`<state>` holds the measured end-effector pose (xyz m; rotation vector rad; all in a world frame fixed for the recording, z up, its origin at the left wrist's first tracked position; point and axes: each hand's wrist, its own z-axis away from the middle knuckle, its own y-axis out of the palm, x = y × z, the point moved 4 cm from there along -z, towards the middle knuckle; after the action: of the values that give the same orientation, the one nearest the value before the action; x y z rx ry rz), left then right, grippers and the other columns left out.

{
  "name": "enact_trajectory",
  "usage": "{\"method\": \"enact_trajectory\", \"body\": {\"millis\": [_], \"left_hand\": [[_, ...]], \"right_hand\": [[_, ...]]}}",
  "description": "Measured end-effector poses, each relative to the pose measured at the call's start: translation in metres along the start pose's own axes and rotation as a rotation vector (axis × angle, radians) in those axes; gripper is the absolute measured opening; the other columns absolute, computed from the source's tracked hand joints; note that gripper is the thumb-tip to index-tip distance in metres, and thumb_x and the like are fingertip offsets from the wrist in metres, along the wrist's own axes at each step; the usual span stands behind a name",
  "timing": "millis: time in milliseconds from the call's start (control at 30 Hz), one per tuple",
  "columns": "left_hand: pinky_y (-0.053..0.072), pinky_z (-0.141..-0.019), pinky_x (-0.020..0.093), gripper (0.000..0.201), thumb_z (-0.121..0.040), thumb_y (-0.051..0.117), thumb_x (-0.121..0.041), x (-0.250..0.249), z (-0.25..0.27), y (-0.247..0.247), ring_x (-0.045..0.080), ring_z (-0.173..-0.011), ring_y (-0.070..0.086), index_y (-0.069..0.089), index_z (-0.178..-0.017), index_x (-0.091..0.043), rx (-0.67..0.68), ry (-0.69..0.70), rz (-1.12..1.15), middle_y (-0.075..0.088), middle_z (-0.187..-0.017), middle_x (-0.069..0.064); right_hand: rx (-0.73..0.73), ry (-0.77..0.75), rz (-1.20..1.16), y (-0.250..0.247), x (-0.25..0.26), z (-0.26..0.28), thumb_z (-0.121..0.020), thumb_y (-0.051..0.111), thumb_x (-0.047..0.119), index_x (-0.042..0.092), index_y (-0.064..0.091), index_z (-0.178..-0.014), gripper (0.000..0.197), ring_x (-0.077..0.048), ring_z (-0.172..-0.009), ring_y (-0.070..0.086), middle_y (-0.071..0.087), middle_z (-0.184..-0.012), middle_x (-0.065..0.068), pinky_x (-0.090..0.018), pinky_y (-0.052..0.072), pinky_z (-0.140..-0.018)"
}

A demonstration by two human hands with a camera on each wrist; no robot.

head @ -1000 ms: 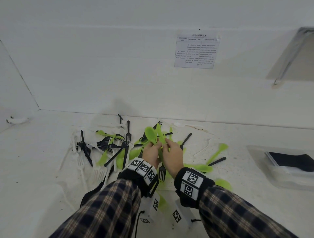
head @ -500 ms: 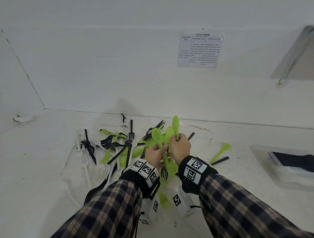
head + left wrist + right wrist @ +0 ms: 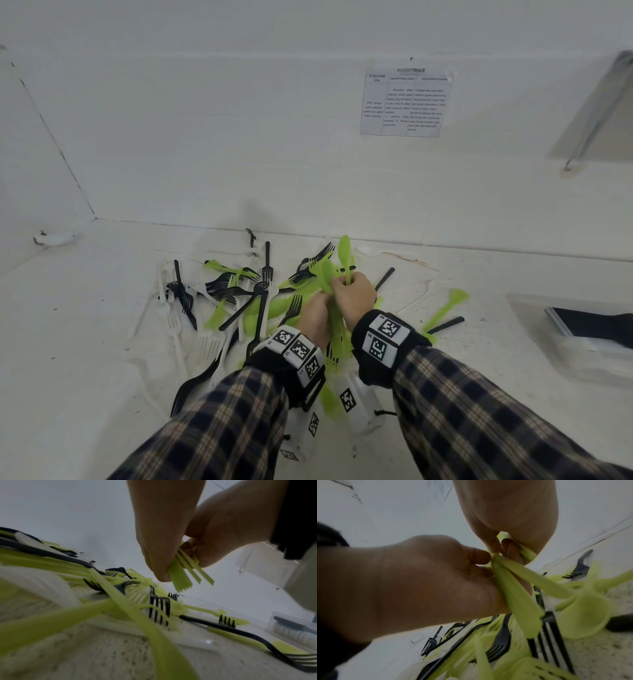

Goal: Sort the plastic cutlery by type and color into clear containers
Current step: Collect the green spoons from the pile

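Both hands, left hand (image 3: 317, 320) and right hand (image 3: 354, 296), clamp one fanned bunch of green spoons (image 3: 343, 255); loosened, handles could slide into the mixed pile (image 3: 239, 301) at nine o'clock.

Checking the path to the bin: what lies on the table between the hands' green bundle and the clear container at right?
In the head view, a green utensil and a black handle lie between the green spoons and the clear container; beyond them, bare table.

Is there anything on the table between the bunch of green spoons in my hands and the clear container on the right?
A few loose pieces: a green plastic spoon and a black plastic handle lie on the white table between the held green plastic spoons and the clear plastic container. Carried above the table, nothing visible blocks the way.
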<state>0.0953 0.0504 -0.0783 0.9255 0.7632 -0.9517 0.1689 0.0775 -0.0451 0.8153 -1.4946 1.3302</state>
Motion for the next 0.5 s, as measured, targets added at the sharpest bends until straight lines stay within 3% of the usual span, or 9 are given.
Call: {"method": "enact_trajectory", "body": {"millis": [100, 233, 267, 333, 400, 433, 467, 500], "left_hand": [[0.047, -0.070, 0.033, 0.024, -0.098, 0.036, -0.004, 0.000, 0.002, -0.001, 0.020, -0.076, 0.057, 0.056, -0.085, -0.010, 0.021, 0.023, -0.077, 0.059, -0.084, 0.011], [0.048, -0.075, 0.031, 0.024, -0.100, 0.039, -0.012, -0.003, -0.003, -0.007, 0.014, -0.075, 0.053, 0.052, -0.081, -0.019, -0.004, 0.047, -0.183, 0.053, -0.084, 0.001], [0.048, -0.074, 0.029, 0.020, -0.100, 0.040, -0.013, -0.007, -0.003, -0.008, 0.012, -0.074, 0.052, 0.054, -0.086, -0.017, -0.009, 0.049, -0.179, 0.052, -0.083, -0.001], [0.048, -0.073, 0.029, 0.021, -0.099, 0.042, -0.012, -0.014, -0.005, -0.013, 0.013, -0.074, 0.052, 0.057, -0.111, -0.002, -0.029, 0.078, -0.174, 0.052, -0.083, 0.000], [0.049, -0.079, 0.035, 0.031, -0.098, 0.043, -0.008, -0.019, -0.006, -0.016, 0.020, -0.079, 0.055, 0.051, -0.125, 0.004, -0.067, 0.091, -0.151, 0.056, -0.087, 0.004], [0.048, -0.085, 0.039, 0.029, -0.097, 0.042, -0.006, -0.019, -0.006, -0.017, 0.023, -0.084, 0.057, 0.052, -0.124, 0.002, -0.072, 0.083, -0.115, 0.058, -0.091, 0.007], [0.048, -0.088, 0.041, 0.027, -0.097, 0.042, -0.005, -0.019, -0.007, -0.018, 0.025, -0.088, 0.059, 0.054, -0.121, -0.002, -0.071, 0.079, -0.070, 0.061, -0.094, 0.009], [0.048, -0.088, 0.041, 0.025, -0.097, 0.040, -0.003, -0.019, -0.006, -0.018, 0.026, -0.089, 0.060, 0.055, -0.117, -0.005, -0.065, 0.065, -0.026, 0.062, -0.095, 0.010]], "right_hand": [[0.064, -0.007, 0.102, 0.001, 0.001, 0.000, -0.090, 0.054, 0.020, 0.010, 0.053, -0.082, 0.013, -0.019, -0.080, 0.047, 0.052, -0.078, -0.001, -0.023, 0.032, -0.069], [0.149, -0.103, 0.223, 0.009, 0.003, 0.003, -0.098, 0.035, 0.015, 0.015, 0.028, -0.059, 0.040, -0.021, -0.078, 0.038, 0.042, -0.074, -0.008, -0.026, 0.024, -0.067], [0.159, -0.140, 0.261, 0.010, 0.004, 0.005, -0.099, 0.033, 0.012, 0.016, 0.025, -0.058, 0.042, -0.020, -0.079, 0.037, 0.040, -0.076, -0.009, -0.025, 0.022, -0.066], [0.140, -0.203, 0.273, 0.010, 0.005, 0.010, -0.098, 0.036, 0.009, 0.017, 0.024, -0.056, 0.045, -0.020, -0.077, 0.035, 0.039, -0.077, -0.012, -0.022, 0.016, -0.062], [0.141, -0.236, 0.243, 0.010, 0.004, 0.014, -0.096, 0.039, 0.007, 0.013, 0.036, -0.055, 0.042, -0.023, -0.075, 0.039, 0.045, -0.079, -0.017, -0.023, 0.017, -0.059], [0.150, -0.252, 0.240, 0.010, 0.004, 0.017, -0.096, 0.041, 0.007, 0.007, 0.051, -0.062, 0.035, -0.025, -0.076, 0.044, 0.052, -0.082, -0.019, -0.024, 0.022, -0.060], [0.172, -0.264, 0.244, 0.011, 0.004, 0.020, -0.096, 0.042, 0.008, 0.001, 0.064, -0.081, 0.028, -0.028, -0.081, 0.051, 0.059, -0.090, -0.021, -0.025, 0.030, -0.064], [0.194, -0.285, 0.258, 0.011, 0.005, 0.023, -0.097, 0.043, 0.009, -0.002, 0.066, -0.105, 0.027, -0.029, -0.089, 0.056, 0.063, -0.100, -0.021, -0.026, 0.036, -0.071]]}}
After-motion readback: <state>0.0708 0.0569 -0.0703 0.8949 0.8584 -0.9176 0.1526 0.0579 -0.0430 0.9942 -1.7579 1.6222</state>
